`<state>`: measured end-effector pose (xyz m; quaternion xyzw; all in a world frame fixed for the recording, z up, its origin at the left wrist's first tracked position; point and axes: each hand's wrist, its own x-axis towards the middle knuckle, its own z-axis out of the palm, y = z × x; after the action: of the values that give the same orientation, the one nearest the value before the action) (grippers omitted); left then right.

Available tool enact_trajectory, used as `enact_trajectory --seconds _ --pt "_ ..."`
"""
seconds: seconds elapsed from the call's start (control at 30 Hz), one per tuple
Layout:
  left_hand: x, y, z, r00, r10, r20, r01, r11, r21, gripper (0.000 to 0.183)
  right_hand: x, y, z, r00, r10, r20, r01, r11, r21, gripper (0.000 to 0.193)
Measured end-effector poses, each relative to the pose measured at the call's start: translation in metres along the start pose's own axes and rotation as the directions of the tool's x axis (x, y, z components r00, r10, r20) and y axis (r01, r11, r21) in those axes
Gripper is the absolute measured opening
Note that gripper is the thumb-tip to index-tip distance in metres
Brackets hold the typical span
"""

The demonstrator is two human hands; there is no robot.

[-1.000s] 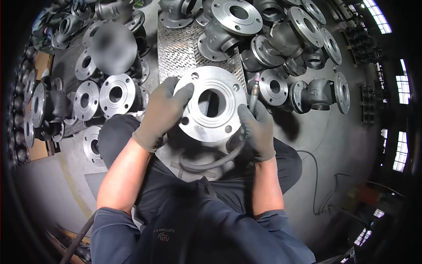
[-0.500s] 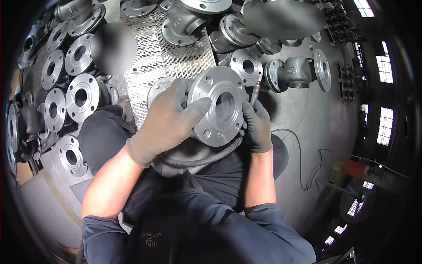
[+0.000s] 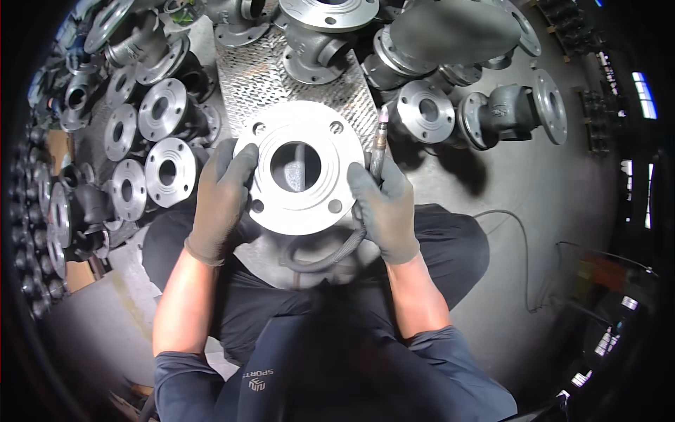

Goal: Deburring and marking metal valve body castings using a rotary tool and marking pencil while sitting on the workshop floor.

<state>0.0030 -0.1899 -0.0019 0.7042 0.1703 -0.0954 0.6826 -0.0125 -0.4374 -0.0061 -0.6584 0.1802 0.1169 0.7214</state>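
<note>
Between my gloved hands is a grey cast-metal valve body; its round flange (image 3: 339, 167) faces up at me, with a big centre bore and several bolt holes. My left hand (image 3: 219, 200) is closed on the flange's left edge, thumb on its face. On the right edge my right hand (image 3: 390, 211) grips with the thumb, the other fingers partly hidden. That hand also holds a slim air die grinder (image 3: 380, 144), its pink stone tip pointing up and away from the flange. A dark ribbed hose (image 3: 334, 258) curves below the flange. The body's underside is hidden.
Several flanged valve bodies (image 3: 169, 172) crowd the left. Another valve body (image 3: 316, 53) stands on the patterned metal plate (image 3: 242, 88) ahead. More castings (image 3: 425, 112) lie at the right. A thin cable (image 3: 522, 232) runs over the floor at right.
The flange has turned from tilted to facing me squarely and shifted left. My left hand has moved from across the flange to its left edge. The grinder has moved left with my right hand.
</note>
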Motion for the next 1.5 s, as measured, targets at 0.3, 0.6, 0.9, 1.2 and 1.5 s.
enact_trajectory --seconds 0.3,0.6,0.9,1.2,1.5 --pt "-0.003 -0.034 -0.05 0.96 0.222 -0.17 -0.181 0.957 0.229 0.03 -0.007 -0.008 0.046 0.951 -0.254 0.178 0.276 0.954 -0.115 0.027" --pt "-0.024 -0.03 -0.063 0.929 0.29 -0.232 -0.175 0.893 0.414 0.036 -0.005 0.0 0.063 0.853 -0.436 0.287 0.499 0.842 -0.204 0.042" --pt "-0.073 -0.002 -0.035 0.658 0.692 0.299 -0.608 0.253 0.753 0.119 -0.001 0.004 0.079 0.792 -0.526 0.311 0.594 0.781 -0.191 0.044" --pt "-0.069 0.006 -0.031 0.868 0.432 0.245 -0.422 0.383 0.822 0.134 0.014 0.016 0.011 0.962 -0.023 0.271 0.023 1.0 0.003 0.033" --pt "-0.074 -0.011 -0.043 0.892 0.391 0.226 -0.423 0.546 0.723 0.135 -0.046 0.009 0.009 0.888 -0.034 0.458 0.149 0.964 -0.218 0.066"
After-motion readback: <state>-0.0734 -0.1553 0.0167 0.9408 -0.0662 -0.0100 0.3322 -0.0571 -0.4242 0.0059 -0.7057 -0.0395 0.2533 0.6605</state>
